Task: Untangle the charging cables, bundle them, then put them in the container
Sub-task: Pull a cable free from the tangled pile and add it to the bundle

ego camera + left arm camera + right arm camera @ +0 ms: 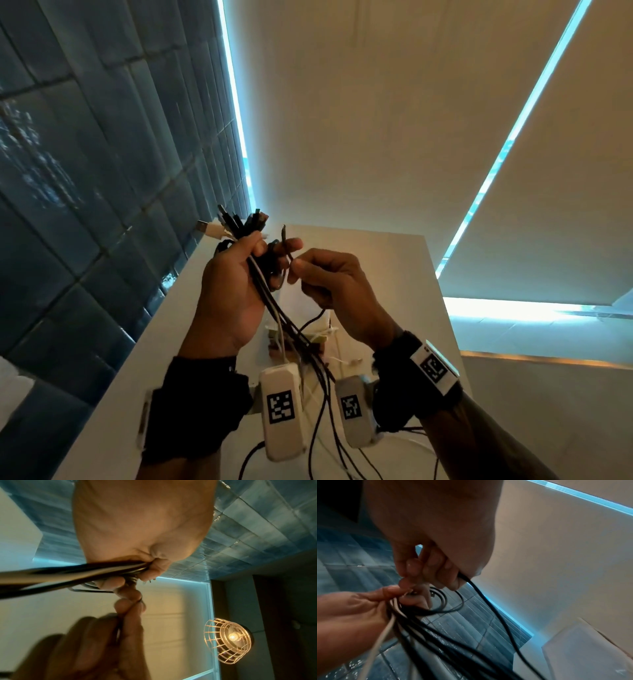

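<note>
Here the charging cables (260, 274) are gathered in a sheaf in the air over the worktop (376, 274), plug ends fanned out at twelve o'clock above our left hand (233, 291) and the long tails dropping toward six o'clock past the wrist cameras. Our left hand is clenched round the whole sheaf, black leads with a white one among them. Our right hand (329, 281), just beside it at three o'clock, pinches a single black cable (488, 601) between thumb and fingertips; in the right wrist view that lead runs out under the fingers and a loop of it curls back toward the left fist.

We judge that this is the bundling step: one lead is being wound or drawn round the rest. To do it well, we should keep the left grip firm so the plugs stay level, and feed the loose lead under light tension, close to the fist, so each turn lies beside the last. The hanging tails look unsorted below; they could snag if we pull hard.

The container cannot be made out in these views.
</note>
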`<state>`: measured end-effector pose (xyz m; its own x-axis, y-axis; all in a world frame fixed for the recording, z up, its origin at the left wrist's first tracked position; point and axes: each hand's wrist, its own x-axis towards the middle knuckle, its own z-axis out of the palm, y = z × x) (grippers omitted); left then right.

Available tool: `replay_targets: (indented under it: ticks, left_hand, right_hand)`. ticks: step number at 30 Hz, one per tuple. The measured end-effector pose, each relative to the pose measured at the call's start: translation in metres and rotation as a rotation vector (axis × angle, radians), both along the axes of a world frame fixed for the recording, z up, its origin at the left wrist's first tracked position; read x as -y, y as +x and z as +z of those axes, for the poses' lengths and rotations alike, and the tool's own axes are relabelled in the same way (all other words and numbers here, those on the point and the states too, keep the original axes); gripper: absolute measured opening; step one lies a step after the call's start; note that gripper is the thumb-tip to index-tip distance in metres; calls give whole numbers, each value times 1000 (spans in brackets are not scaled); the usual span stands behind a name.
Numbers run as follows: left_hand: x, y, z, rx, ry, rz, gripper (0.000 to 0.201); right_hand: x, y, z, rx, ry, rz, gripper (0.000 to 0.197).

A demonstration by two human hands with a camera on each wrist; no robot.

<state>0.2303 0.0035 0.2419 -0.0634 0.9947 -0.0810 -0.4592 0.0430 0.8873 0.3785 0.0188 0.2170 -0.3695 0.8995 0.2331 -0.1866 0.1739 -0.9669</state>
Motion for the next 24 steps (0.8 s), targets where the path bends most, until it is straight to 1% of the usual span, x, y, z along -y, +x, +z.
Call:
replay_targets:
  ticks: [4, 8, 10, 13, 16, 19, 22, 24]
  left_hand:
    - [3, 2, 7, 127, 46, -24, 33]
    - [5, 2, 14, 176, 124, -2, 35]
    - [7, -2, 19, 204, 172, -21, 34]
    - [9, -7, 24, 214, 218, -56, 31]
    - [10, -13, 25, 193, 248, -77, 32]
    - [11, -12, 23, 162, 221, -60, 31]
    - [12, -8, 19, 134, 156, -25, 33]
    - [11, -8, 18, 114, 128, -4, 35]
  right_hand:
    - [3, 3, -2, 74, 2, 83, 25]
    - [1, 13, -19, 199, 59, 93, 25]
    - [1, 24, -33, 283, 62, 69, 27]
    - [3, 49, -56, 397, 21, 7, 30]
    - [11, 81, -77, 520, 4, -100, 27]
    - [28, 113, -95, 553, -14, -196, 30]
    - [47, 145, -101, 599, 9, -288, 33]
    - [57, 172, -94, 644, 71, -382, 29]
